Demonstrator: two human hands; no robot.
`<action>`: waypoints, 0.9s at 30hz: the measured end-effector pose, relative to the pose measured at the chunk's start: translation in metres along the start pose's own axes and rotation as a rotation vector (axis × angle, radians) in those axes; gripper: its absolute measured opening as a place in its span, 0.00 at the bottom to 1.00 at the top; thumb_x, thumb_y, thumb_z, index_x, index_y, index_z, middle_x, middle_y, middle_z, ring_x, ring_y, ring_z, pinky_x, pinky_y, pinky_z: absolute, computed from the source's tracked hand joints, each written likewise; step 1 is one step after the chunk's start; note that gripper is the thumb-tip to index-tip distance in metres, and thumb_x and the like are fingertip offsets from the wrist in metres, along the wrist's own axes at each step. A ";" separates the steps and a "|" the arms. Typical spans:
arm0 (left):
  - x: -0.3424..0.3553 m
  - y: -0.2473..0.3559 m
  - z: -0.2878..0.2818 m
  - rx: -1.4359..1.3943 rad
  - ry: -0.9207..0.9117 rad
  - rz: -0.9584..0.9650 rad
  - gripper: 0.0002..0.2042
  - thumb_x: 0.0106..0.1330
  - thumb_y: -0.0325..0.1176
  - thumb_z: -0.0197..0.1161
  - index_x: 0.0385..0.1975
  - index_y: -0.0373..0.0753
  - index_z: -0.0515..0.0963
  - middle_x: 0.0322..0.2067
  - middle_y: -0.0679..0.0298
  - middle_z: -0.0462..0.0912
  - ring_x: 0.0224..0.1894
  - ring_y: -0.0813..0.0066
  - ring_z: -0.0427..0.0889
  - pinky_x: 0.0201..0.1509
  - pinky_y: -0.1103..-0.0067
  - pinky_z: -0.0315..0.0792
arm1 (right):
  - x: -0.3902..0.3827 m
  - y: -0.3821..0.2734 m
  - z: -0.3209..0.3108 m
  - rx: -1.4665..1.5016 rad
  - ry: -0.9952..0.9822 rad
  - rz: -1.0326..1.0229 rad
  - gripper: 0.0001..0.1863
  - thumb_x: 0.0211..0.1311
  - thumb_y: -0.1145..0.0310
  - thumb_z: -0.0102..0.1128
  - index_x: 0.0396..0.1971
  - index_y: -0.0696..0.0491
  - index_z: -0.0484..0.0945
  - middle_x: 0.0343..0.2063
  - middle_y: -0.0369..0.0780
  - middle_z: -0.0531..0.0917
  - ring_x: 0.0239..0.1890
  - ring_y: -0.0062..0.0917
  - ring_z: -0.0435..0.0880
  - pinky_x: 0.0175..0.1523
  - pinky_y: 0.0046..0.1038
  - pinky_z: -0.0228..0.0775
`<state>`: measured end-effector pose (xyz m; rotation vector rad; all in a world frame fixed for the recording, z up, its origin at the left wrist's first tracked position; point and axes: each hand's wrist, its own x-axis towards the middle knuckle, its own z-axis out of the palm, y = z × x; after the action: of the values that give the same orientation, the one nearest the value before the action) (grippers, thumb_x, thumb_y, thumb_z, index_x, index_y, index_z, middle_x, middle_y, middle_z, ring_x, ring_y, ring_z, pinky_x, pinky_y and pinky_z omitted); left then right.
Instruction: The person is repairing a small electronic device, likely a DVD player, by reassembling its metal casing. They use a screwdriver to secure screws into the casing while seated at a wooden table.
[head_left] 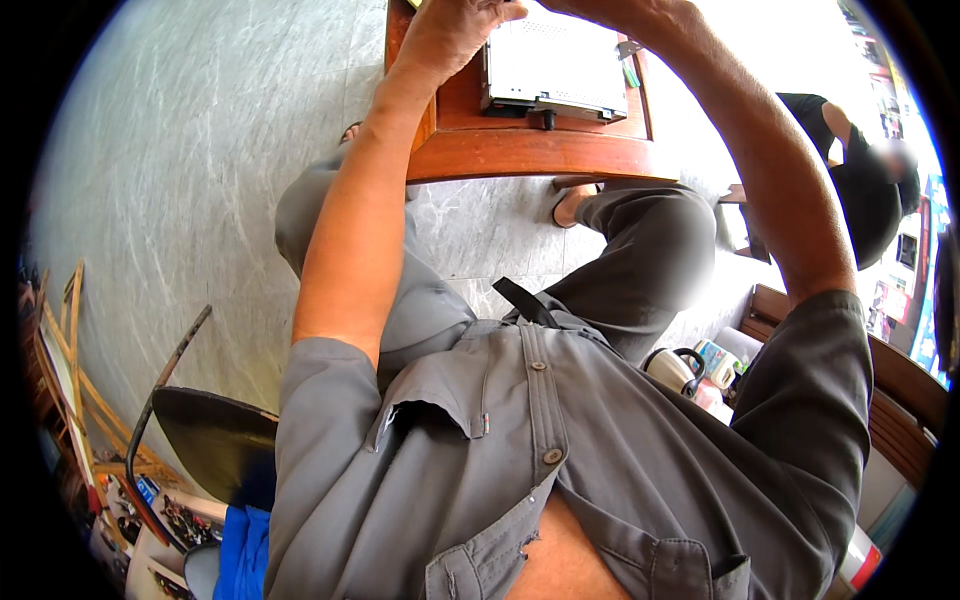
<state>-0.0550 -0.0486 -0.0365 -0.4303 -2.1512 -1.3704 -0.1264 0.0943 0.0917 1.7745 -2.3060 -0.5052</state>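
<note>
A flat light-grey metal device point(555, 65) with a black knob on its front lies on a small reddish wooden table point(520, 150) at the top of the view. My left hand point(452, 32) rests at the device's left end, fingers bent over its corner. The top edge of the picture cuts off my right hand point(590, 6); only the wrist shows, above the device's far side. Both forearms reach up from my grey shirt. Whether either hand grips the device is hidden.
My knees in grey trousers sit under the table on a grey marble floor point(200, 150). A black chair point(200, 430) and wooden frames point(70, 370) stand at lower left. A kettle point(675, 370) and cups sit by a wooden bench point(900, 390) on the right. Another person in black point(860, 190) sits beyond.
</note>
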 end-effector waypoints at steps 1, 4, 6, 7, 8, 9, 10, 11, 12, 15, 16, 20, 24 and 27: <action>-0.001 0.002 0.002 -0.038 0.015 -0.040 0.09 0.67 0.31 0.68 0.43 0.37 0.86 0.39 0.58 0.90 0.41 0.70 0.87 0.48 0.72 0.77 | 0.002 0.000 -0.002 -0.055 -0.037 -0.012 0.05 0.60 0.74 0.65 0.30 0.60 0.80 0.22 0.45 0.84 0.28 0.36 0.89 0.33 0.37 0.81; -0.004 0.005 0.003 -0.112 0.027 -0.134 0.09 0.67 0.30 0.68 0.44 0.36 0.86 0.40 0.58 0.90 0.42 0.70 0.87 0.48 0.71 0.77 | 0.002 -0.005 -0.012 -0.003 -0.067 -0.032 0.06 0.60 0.74 0.65 0.30 0.60 0.78 0.23 0.45 0.84 0.28 0.37 0.89 0.34 0.37 0.81; -0.006 0.002 -0.003 -0.102 -0.006 -0.166 0.08 0.67 0.29 0.68 0.43 0.36 0.86 0.40 0.59 0.90 0.42 0.70 0.87 0.48 0.71 0.77 | -0.005 -0.015 -0.024 0.148 0.060 0.053 0.06 0.61 0.74 0.65 0.31 0.60 0.78 0.24 0.45 0.85 0.28 0.37 0.88 0.33 0.37 0.81; -0.005 0.001 -0.004 -0.098 -0.032 -0.212 0.08 0.67 0.28 0.68 0.43 0.35 0.86 0.39 0.59 0.90 0.42 0.70 0.87 0.48 0.71 0.77 | -0.009 -0.017 -0.027 0.222 0.118 0.100 0.05 0.61 0.74 0.64 0.31 0.60 0.78 0.24 0.44 0.85 0.28 0.37 0.88 0.33 0.37 0.82; -0.003 0.000 -0.006 -0.093 -0.058 -0.259 0.08 0.67 0.28 0.68 0.43 0.35 0.86 0.39 0.59 0.90 0.42 0.69 0.87 0.48 0.71 0.77 | -0.010 -0.014 -0.022 0.217 0.131 0.061 0.05 0.61 0.74 0.64 0.32 0.60 0.78 0.24 0.44 0.85 0.28 0.37 0.88 0.33 0.37 0.81; -0.001 0.000 -0.006 -0.087 -0.084 -0.305 0.08 0.66 0.27 0.68 0.43 0.35 0.86 0.39 0.59 0.90 0.42 0.69 0.87 0.48 0.71 0.77 | -0.010 -0.009 -0.010 0.212 0.144 0.022 0.05 0.61 0.74 0.64 0.32 0.59 0.78 0.24 0.44 0.85 0.28 0.37 0.88 0.33 0.37 0.81; -0.001 0.002 -0.005 -0.064 -0.092 -0.277 0.08 0.66 0.27 0.68 0.43 0.35 0.86 0.38 0.59 0.90 0.42 0.70 0.87 0.48 0.72 0.77 | -0.010 -0.005 -0.002 0.206 0.156 -0.016 0.05 0.61 0.74 0.64 0.32 0.59 0.78 0.25 0.44 0.85 0.28 0.37 0.88 0.33 0.38 0.81; -0.001 0.004 -0.002 -0.041 -0.101 -0.248 0.08 0.66 0.27 0.68 0.42 0.35 0.86 0.37 0.60 0.90 0.41 0.71 0.87 0.48 0.73 0.77 | -0.010 0.001 0.004 0.165 0.144 -0.041 0.05 0.61 0.74 0.64 0.32 0.59 0.78 0.24 0.44 0.85 0.28 0.37 0.88 0.33 0.37 0.81; 0.000 0.006 0.001 -0.018 -0.109 -0.219 0.07 0.66 0.27 0.68 0.42 0.35 0.86 0.37 0.61 0.90 0.41 0.73 0.86 0.47 0.73 0.77 | -0.011 0.006 0.010 0.124 0.131 -0.065 0.05 0.61 0.74 0.64 0.32 0.59 0.79 0.24 0.44 0.85 0.29 0.36 0.88 0.33 0.37 0.81; -0.003 0.002 0.009 -0.208 0.096 0.061 0.07 0.67 0.28 0.68 0.42 0.36 0.86 0.35 0.63 0.90 0.39 0.73 0.86 0.46 0.74 0.77 | 0.002 0.002 -0.001 0.071 -0.030 -0.058 0.05 0.63 0.72 0.63 0.32 0.59 0.79 0.24 0.44 0.84 0.30 0.36 0.88 0.34 0.36 0.81; -0.004 0.001 0.007 -0.191 0.055 -0.037 0.07 0.67 0.28 0.68 0.41 0.36 0.86 0.35 0.63 0.90 0.39 0.74 0.86 0.45 0.74 0.77 | 0.004 0.000 -0.007 0.059 -0.111 -0.035 0.06 0.63 0.72 0.63 0.33 0.59 0.79 0.24 0.44 0.84 0.31 0.36 0.88 0.35 0.36 0.81; -0.005 -0.001 0.001 -0.166 -0.015 -0.232 0.07 0.67 0.29 0.68 0.40 0.36 0.87 0.34 0.64 0.89 0.37 0.75 0.85 0.44 0.75 0.77 | 0.004 -0.007 -0.008 0.065 -0.016 -0.006 0.06 0.63 0.72 0.63 0.32 0.59 0.80 0.25 0.44 0.85 0.31 0.38 0.89 0.35 0.36 0.81; 0.001 -0.002 -0.004 -0.052 -0.069 -0.309 0.07 0.66 0.28 0.69 0.40 0.36 0.87 0.33 0.65 0.89 0.36 0.76 0.84 0.44 0.76 0.76 | -0.004 -0.002 -0.004 0.151 0.124 -0.017 0.05 0.62 0.72 0.63 0.29 0.59 0.81 0.25 0.44 0.86 0.31 0.38 0.89 0.34 0.37 0.81; 0.001 0.005 -0.001 -0.095 -0.110 -0.216 0.07 0.68 0.30 0.67 0.42 0.36 0.86 0.31 0.64 0.88 0.36 0.76 0.84 0.43 0.76 0.75 | -0.005 0.002 0.003 0.086 0.056 -0.056 0.06 0.61 0.73 0.63 0.27 0.59 0.81 0.24 0.44 0.85 0.30 0.39 0.89 0.34 0.37 0.82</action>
<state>-0.0530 -0.0479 -0.0322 -0.3231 -2.2823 -1.6068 -0.1276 0.0996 0.0902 1.8716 -2.2785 -0.3644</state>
